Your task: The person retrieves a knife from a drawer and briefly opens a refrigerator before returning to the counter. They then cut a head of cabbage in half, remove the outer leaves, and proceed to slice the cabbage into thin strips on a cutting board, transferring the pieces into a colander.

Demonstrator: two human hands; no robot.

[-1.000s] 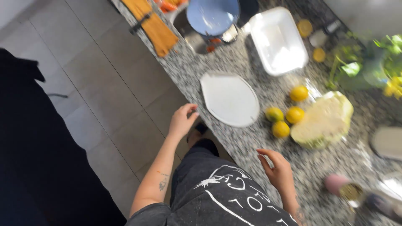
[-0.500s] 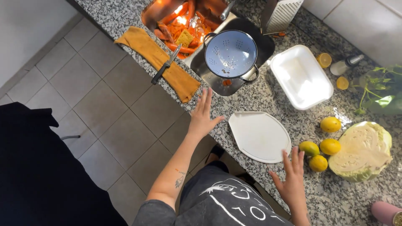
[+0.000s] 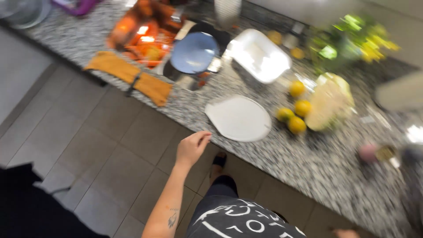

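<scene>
Hovering left hand by white board

Left hand (image 3: pixel 192 149) hangs off the near counter (image 3: pixel 273 158) edge, fingers loosely curled, holding nothing. White cutting board (image 3: pixel 238 118) lies just beyond, right. Right hand (image 3: pixel 346 233) barely visible; fingers unclear. Lemons (image 3: pixel 294 115) right of board.

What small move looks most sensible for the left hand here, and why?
Probably reach forward to the white cutting board: the left hand hangs empty off the granite counter edge, fingers loosely curled, and that board lies nearest.
</scene>
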